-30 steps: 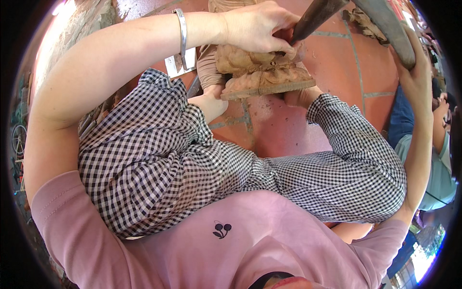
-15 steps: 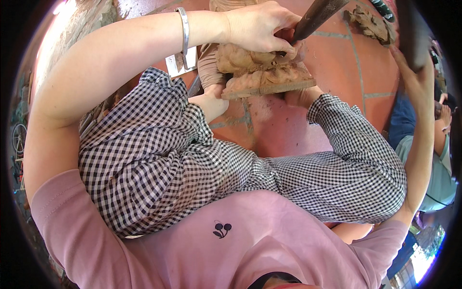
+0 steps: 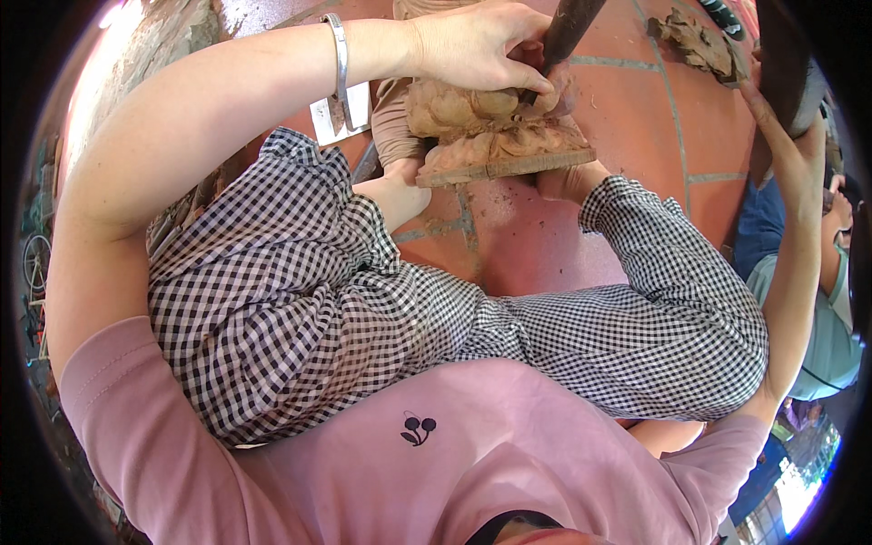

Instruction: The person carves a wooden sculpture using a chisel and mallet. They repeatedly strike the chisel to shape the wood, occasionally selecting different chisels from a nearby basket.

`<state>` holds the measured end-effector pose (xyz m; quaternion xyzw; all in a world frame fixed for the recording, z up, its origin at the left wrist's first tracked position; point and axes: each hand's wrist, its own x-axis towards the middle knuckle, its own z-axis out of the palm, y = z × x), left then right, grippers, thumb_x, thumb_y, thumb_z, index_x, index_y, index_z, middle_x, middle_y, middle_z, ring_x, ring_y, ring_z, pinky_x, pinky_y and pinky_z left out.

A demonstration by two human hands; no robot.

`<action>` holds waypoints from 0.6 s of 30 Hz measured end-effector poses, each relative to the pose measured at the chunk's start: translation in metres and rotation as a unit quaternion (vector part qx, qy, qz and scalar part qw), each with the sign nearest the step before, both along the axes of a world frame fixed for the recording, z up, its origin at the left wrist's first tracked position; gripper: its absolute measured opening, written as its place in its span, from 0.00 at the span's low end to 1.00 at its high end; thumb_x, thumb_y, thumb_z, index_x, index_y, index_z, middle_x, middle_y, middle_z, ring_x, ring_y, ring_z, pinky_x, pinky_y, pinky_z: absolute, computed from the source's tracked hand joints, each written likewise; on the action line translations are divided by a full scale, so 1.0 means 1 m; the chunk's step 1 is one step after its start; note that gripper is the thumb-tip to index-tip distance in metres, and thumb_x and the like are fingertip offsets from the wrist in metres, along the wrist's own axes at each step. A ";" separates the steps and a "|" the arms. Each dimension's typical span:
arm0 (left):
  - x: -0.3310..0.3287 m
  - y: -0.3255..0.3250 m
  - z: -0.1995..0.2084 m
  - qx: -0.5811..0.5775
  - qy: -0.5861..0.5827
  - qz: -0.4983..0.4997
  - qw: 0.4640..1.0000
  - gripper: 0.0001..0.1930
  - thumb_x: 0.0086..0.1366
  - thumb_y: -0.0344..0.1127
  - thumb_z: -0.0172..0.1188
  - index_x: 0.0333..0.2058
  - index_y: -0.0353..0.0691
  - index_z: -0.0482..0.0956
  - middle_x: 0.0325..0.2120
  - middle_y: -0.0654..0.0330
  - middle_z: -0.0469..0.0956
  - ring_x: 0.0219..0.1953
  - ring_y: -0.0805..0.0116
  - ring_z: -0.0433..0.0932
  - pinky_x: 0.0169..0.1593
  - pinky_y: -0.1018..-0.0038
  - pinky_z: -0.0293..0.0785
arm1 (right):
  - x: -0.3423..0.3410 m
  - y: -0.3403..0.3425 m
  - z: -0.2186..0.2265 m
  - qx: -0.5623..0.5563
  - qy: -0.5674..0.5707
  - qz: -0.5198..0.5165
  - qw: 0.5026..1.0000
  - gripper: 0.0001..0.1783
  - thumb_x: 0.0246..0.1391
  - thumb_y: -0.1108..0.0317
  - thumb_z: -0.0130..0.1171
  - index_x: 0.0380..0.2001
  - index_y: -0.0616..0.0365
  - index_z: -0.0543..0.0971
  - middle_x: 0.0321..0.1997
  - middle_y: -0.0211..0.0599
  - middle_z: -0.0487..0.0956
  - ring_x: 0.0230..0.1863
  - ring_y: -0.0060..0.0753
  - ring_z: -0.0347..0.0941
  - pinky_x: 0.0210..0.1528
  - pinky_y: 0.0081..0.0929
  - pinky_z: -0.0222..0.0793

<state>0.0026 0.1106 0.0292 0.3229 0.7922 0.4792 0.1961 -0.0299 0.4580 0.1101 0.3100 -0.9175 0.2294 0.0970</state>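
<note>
Rough matt wood carving (image 3: 495, 136) on smooth terracotta floor tiles (image 3: 627, 100).

White paper slip (image 3: 350, 113) under left forearm

The person wears a pink T-shirt (image 3: 509, 454) with short sleeves; a small dark cherry mark (image 3: 418, 429) sits at 6 o'clock. The trousers (image 3: 363, 309) have a fine black-and-white check. A thin silver bangle (image 3: 340, 56) circles the left wrist at 11 o'clock.
</note>
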 end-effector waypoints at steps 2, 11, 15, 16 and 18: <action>-0.001 -0.002 -0.009 0.094 0.018 -0.050 0.994 0.07 0.59 0.30 0.65 0.35 0.34 0.79 0.29 0.54 0.81 0.33 0.63 0.80 0.38 0.68 0.75 | 0.002 0.000 -0.003 0.004 -0.022 -0.025 0.999 0.19 0.58 0.69 0.64 0.51 0.64 0.78 0.49 0.36 0.82 0.49 0.24 0.77 0.52 0.22 0.70; 0.006 -0.002 -0.016 0.087 0.140 -0.071 0.984 0.07 0.57 0.29 0.63 0.35 0.34 0.78 0.31 0.50 0.80 0.37 0.52 0.79 0.41 0.65 0.74 | 0.009 -0.019 -0.007 0.063 0.141 0.023 0.988 0.23 0.57 0.72 0.65 0.55 0.63 0.74 0.50 0.40 0.80 0.52 0.30 0.76 0.54 0.27 0.70; 0.003 0.002 -0.014 0.049 0.155 -0.085 0.983 0.07 0.57 0.29 0.62 0.34 0.34 0.78 0.31 0.49 0.79 0.37 0.51 0.79 0.41 0.64 0.74 | -0.012 0.030 -0.029 0.019 -0.004 -0.049 0.999 0.28 0.56 0.73 0.64 0.59 0.62 0.70 0.55 0.46 0.77 0.56 0.36 0.75 0.56 0.31 0.69; 0.003 0.001 -0.014 0.049 0.156 -0.086 0.983 0.07 0.57 0.29 0.62 0.34 0.34 0.78 0.31 0.49 0.79 0.37 0.51 0.78 0.41 0.64 0.74 | -0.007 0.018 -0.023 0.041 0.053 -0.020 0.998 0.26 0.56 0.72 0.65 0.58 0.62 0.71 0.53 0.45 0.78 0.55 0.34 0.75 0.55 0.30 0.70; 0.005 -0.001 -0.016 0.040 0.153 -0.077 0.984 0.07 0.57 0.29 0.62 0.34 0.34 0.78 0.31 0.49 0.79 0.37 0.51 0.78 0.41 0.64 0.73 | 0.008 -0.018 -0.009 0.083 0.162 0.039 0.982 0.23 0.57 0.71 0.65 0.55 0.63 0.74 0.51 0.42 0.80 0.52 0.31 0.76 0.54 0.28 0.70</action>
